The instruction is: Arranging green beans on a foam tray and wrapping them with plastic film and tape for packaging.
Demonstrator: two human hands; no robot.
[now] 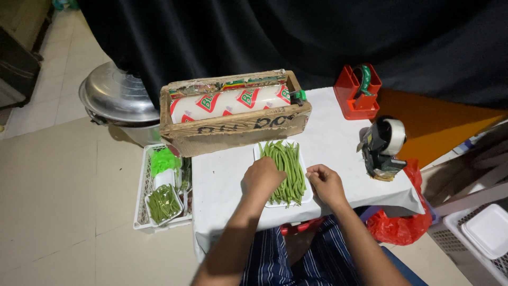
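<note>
A white foam tray (306, 198) lies on the white-covered table (222, 175), filled with long green beans (290, 167). My left hand (262, 177) rests on the left side of the bean pile, fingers curled over the beans. My right hand (326, 182) sits at the tray's right edge, fingers bent and touching the rim beside the beans. Both forearms reach in from the bottom of the view.
A cardboard box (233, 130) holding a roll of cling film (227, 103) stands behind the tray. A tape dispenser (383, 145) and a red holder (359, 92) stand at right. A white basket (161, 188) with a wrapped tray of beans sits on the floor at left, by a metal pot (116, 98).
</note>
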